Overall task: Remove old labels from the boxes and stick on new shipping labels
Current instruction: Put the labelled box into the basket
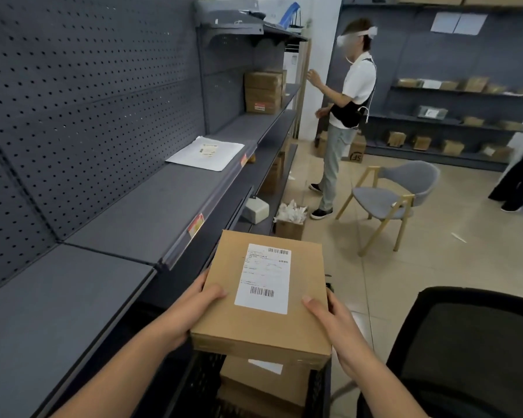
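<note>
Box (254,330) is held flat in the air, label side up, just above more boxes (266,384) stacked in a black crate (200,384), right beside the front edge of the grey shelf (127,215). Its long axis runs away from the person, far end skewed slightly right. White label (263,279) lies along the same axis, with barcodes at the far and near ends. Left hand (191,309) grips the near-left edge, thumb on top. Right hand (332,321) grips the near-right edge the same way. White sheet (206,152) lies farther down the shelf.
</note>
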A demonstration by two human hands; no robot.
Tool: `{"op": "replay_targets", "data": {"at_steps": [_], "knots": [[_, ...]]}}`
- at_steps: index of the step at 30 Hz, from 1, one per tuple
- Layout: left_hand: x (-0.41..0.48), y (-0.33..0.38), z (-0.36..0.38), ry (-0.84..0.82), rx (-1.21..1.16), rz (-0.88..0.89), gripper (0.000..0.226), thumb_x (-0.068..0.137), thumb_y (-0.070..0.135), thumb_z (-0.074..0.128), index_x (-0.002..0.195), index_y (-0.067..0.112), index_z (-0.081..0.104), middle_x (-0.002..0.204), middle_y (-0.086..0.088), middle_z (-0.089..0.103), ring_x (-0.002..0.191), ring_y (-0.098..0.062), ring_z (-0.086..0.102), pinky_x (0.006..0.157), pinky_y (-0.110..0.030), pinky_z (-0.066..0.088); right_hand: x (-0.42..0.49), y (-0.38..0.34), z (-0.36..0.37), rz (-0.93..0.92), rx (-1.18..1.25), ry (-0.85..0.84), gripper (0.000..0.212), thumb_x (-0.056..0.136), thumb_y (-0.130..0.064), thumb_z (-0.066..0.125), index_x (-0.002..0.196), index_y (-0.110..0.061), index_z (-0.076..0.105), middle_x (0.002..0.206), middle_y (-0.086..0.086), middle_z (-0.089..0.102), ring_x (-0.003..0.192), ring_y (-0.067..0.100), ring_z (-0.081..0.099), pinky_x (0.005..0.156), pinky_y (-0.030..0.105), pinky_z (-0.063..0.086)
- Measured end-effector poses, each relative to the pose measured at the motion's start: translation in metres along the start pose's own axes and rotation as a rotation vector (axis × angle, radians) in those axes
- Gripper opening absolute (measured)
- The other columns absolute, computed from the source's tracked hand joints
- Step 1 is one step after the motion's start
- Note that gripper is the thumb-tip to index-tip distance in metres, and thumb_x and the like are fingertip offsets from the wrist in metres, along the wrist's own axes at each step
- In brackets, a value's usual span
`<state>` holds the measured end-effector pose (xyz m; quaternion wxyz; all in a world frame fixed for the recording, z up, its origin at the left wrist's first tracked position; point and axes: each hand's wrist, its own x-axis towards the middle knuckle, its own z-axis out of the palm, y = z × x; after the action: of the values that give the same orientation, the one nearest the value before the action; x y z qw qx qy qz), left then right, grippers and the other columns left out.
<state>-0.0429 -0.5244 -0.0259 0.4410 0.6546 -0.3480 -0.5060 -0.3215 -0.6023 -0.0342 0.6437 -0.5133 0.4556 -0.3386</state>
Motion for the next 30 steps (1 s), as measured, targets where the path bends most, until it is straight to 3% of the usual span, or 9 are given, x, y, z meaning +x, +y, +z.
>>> {"op": "replay_targets", "data": {"at_steps": [5,10,14,18,23,27,30], "knots": [[0.031,-0.015,0.007,-0.028,0.012,-0.051,0.043,0.098,0.031,0.060,0.138,0.046,0.049,0.117,0.009,0.075,0.103,-0.018,0.074,0.092,-0.043,0.058,0.020,0.024,-0.006,0.033,0.046,0.038,0.037,0.098,-0.026,0.066,0.135,-0.027,0.059,0.118,-0.006,0.075,0.106,0.016,0.073,0.089,0.035,0.058],[0.070,-0.032,0.009,-0.052,0.044,-0.081,0.044,0.099,0.024,0.057,0.136,0.047,0.051,0.115,0.011,0.075,0.099,-0.015,0.074,0.081,-0.035,0.056,0.038,0.045,-0.008,0.060,0.048,0.106,0.033,0.099,-0.021,0.065,0.131,-0.028,0.060,0.115,-0.009,0.076,0.102,0.013,0.074,0.076,0.024,0.059],[0.096,-0.051,0.014,-0.112,0.071,-0.126,0.044,0.099,0.023,0.057,0.134,0.048,0.051,0.116,0.012,0.074,0.102,-0.016,0.073,0.084,-0.037,0.057,0.049,0.067,-0.009,0.081,0.032,0.176,0.036,0.099,-0.019,0.065,0.133,-0.031,0.058,0.118,-0.007,0.075,0.104,0.016,0.074,0.084,0.034,0.060],[0.114,-0.074,0.019,-0.129,0.080,-0.163,0.041,0.099,0.018,0.059,0.123,0.051,0.052,0.111,0.012,0.074,0.097,-0.014,0.073,0.075,-0.032,0.056,0.058,0.096,-0.009,0.152,-0.032,0.227,0.038,0.098,-0.023,0.065,0.132,-0.033,0.053,0.117,-0.008,0.073,0.097,0.013,0.074,0.080,0.034,0.060],[0.132,-0.101,0.020,-0.184,0.100,-0.192,0.066,0.092,0.014,0.067,0.148,0.041,0.043,0.122,0.009,0.073,0.106,-0.015,0.072,0.089,-0.040,0.058,0.064,0.131,-0.014,0.231,-0.097,0.263,0.051,0.098,-0.024,0.063,0.142,-0.034,0.039,0.125,-0.008,0.065,0.106,0.013,0.068,0.078,0.030,0.056],[0.142,-0.114,0.026,-0.225,0.091,-0.201,0.068,0.089,0.016,0.076,0.145,0.041,0.046,0.121,0.008,0.074,0.107,-0.016,0.073,0.096,-0.046,0.057,0.071,0.152,-0.018,0.270,-0.126,0.262,0.064,0.098,-0.024,0.064,0.149,-0.035,0.027,0.131,-0.009,0.060,0.111,0.013,0.064,0.087,0.033,0.056],[0.148,-0.126,0.029,-0.220,0.071,-0.236,0.072,0.080,0.024,0.087,0.139,0.041,0.050,0.120,0.006,0.075,0.106,-0.020,0.074,0.095,-0.050,0.058,0.071,0.163,-0.017,0.255,-0.154,0.210,0.077,0.096,-0.038,0.068,0.154,-0.042,0.016,0.139,-0.011,0.055,0.118,0.011,0.061,0.098,0.041,0.056]]}}
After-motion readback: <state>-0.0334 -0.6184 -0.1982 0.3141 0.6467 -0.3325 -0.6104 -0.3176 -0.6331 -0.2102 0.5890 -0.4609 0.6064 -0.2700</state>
